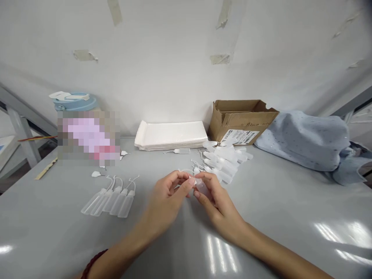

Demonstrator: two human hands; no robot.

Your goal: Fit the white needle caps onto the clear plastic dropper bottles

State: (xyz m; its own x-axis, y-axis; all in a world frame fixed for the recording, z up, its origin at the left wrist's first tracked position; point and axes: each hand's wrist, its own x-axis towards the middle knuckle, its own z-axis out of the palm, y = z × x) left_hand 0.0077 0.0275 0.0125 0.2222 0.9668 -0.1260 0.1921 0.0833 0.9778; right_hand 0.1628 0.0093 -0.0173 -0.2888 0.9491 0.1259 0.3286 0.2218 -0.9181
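Observation:
In the middle of the table both hands meet at one small translucent plastic squeeze bottle (202,188). My right hand (218,198) is closed around its body. At its top end, my left hand (170,193) pinches the white cap, which the fingers partly cover. Just beyond my right hand lies a loose pile of similar bottles (222,164) with thin white tethers. To the left of my left hand, several more capped bottles (112,201) lie side by side in a row. A single bottle (183,151) rests farther back.
A stack of white padded envelopes (171,134) lies against the wall, with an open cardboard box (241,122) to its right. Bluish-grey cloth (305,141) is bunched at the far right. Small white caps (97,174) lie at left, near a blurred-out item and a blue-lidded container (74,102).

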